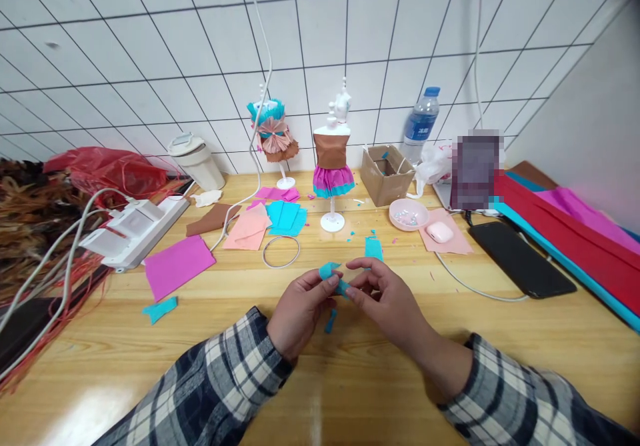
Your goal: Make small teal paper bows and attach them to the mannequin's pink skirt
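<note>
Low over the table's middle, my left hand (306, 305) pinches a small turquoise strip of crepe paper (329, 271) between thumb and fingers. From the other side my right hand (390, 299) grips the strip's right end with thumb and fingertips. Part of the strip is hidden by my fingers. Below my left fingers is another narrow turquoise piece (331, 321); I cannot tell whether it joins the held strip. Beyond my hands stands a small white mannequin (341, 109) in a brown top and a magenta skirt with a turquoise hem.
Behind lie turquoise sheets (287, 219), peach sheets (246, 227), a magenta sheet (179, 266) and a metal ring (281, 266). A second dressed mannequin (276, 133), a cardboard box (387, 183) and a pink bowl (409, 225) stand farther back. A power strip (135, 233) and black phone (523, 259) flank the workspace.
</note>
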Tool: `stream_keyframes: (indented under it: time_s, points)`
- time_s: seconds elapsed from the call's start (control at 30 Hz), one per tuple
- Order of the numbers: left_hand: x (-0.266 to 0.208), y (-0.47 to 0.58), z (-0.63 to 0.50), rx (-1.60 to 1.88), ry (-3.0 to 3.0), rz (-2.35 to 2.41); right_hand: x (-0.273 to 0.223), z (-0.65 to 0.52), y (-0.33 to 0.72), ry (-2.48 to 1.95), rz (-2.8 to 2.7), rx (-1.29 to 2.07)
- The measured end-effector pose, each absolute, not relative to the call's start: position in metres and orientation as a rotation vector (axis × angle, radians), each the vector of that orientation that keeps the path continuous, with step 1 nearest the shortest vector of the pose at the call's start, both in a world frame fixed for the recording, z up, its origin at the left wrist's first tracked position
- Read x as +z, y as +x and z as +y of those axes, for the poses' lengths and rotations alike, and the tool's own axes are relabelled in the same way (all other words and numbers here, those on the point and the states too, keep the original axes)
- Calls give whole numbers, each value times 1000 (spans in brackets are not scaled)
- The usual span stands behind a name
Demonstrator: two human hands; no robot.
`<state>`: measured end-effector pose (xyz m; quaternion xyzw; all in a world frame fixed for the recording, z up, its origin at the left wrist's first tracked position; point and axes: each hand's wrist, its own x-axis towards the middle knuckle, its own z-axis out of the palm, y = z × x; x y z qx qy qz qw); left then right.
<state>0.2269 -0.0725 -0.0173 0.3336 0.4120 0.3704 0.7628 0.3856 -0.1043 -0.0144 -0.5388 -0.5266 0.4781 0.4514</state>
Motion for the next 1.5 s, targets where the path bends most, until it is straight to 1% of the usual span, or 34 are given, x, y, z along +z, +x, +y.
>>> stream_keyframes:
  time_s: [0.13,0.2,0.23,0.3,0.37,0.43,0.47,0.53,0.67,0.8,0.9,1.07,1.17,1.3,1.4,1.5]
  points:
    - [-16,228,-70,813,797,958,-17,-105,385,-1365,-1392,1165]
    - [-12,222,-63,851,916,1003,-17,-101,393,-1409,-1550,1069]
    - [-8,217,-56,879,996,1023,-17,-98,400,-1448,-1651,968]
    - [-1,199,-39,919,1200,1090,-16,-89,422,-1558,-1843,635]
    - [5,174,-18,875,1482,1187,-15,-78,447,-1709,-1888,333]
    - [6,148,2,868,1705,1427,-17,-68,469,-1837,-1867,163]
    - [4,137,9,853,1775,1519,-19,-64,476,-1879,-1876,144]
    - [-2,123,18,786,1821,1569,-24,-58,482,-1930,-1893,156]
    - [-7,123,15,734,1502,1256,-32,-57,475,-1917,-1966,218]
    - [1,135,4,723,1209,1062,-27,-62,467,-1768,-2015,201]
    - [5,140,-2,726,1105,951,-20,-68,460,-1646,-2131,225]
    - [5,145,-8,718,1140,905,-17,-75,448,-1492,-2370,332]
    - [4,148,-11,721,1089,856,-16,-75,444,-1515,-2382,364]
    - [2,158,-17,693,879,828,-10,-79,438,-1523,-2321,376]
    - [-2,169,-25,646,803,868,-7,-86,431,-1534,-2105,516]
    - [-3,178,-36,580,981,911,-6,-95,419,-1476,-1909,802]
